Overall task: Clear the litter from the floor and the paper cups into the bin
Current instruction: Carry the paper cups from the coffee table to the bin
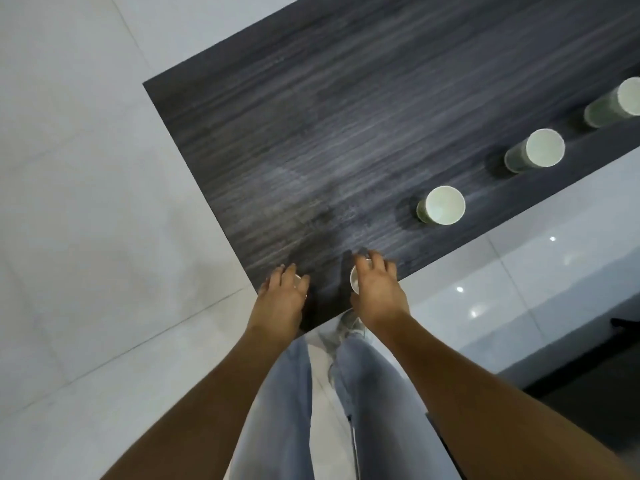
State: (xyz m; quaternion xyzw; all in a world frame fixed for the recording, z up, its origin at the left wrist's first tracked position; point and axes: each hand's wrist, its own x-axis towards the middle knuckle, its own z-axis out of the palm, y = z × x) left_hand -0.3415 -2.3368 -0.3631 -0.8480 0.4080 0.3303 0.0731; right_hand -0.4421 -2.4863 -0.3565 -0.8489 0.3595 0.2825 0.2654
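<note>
Right now both my hands are down at the near corner of the dark table [311, 133], each over a paper cup. My right hand [375, 289] curls over the top of the cup under my right hand [354, 279]; its white rim shows by my thumb, so I take it as gripped from above. My left hand [282, 299] covers the cup under my left hand [298, 277] almost wholly; only a pale sliver shows between my fingers, and I cannot tell for sure whether they have closed on it or only rest on top.

Several things could go wrong. Both cups sit close to the table edge, so a clumsy lift could knock one off onto the tiled floor [86, 202]. Paper walls are soft; squeezing too hard from above would crush a rim, and if any liquid is left inside it would spill. I cannot see inside them. The bin is nowhere in view, so I would be carrying blind until I turn.

Counting: five cups in all. Two are under my hands, and three stand upright in a row along the far right edge: the nearest cup [443, 205], the middle cup [540, 148], and the far cup [620, 100] partly cut off. No floor litter shows here.
</note>
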